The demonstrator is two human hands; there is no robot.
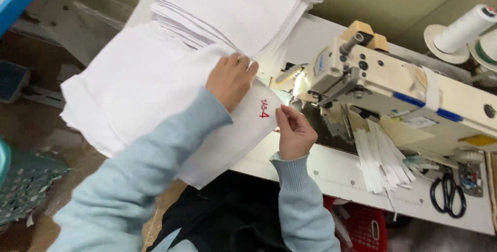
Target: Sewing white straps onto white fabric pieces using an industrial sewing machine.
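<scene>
At centre left of the frame, the left hand (230, 78) is pressing flat on a white cut fabric piece with red marking (243, 122), seemingly pinning it against the tall stack of white fabric pieces (155, 65). The right hand (294, 130) is pinching that piece's edge, apparently feeding it toward the cream industrial sewing machine (383, 81). The needle is lost in glare; black scissors (448, 194) are lying lower right.

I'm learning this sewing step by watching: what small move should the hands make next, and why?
Probably slide the white fabric piece rightward under the cream sewing machine's needle. The left hand lies flat on it, the right hand pinches its corner, and that edge sits just short of the needle.
</scene>
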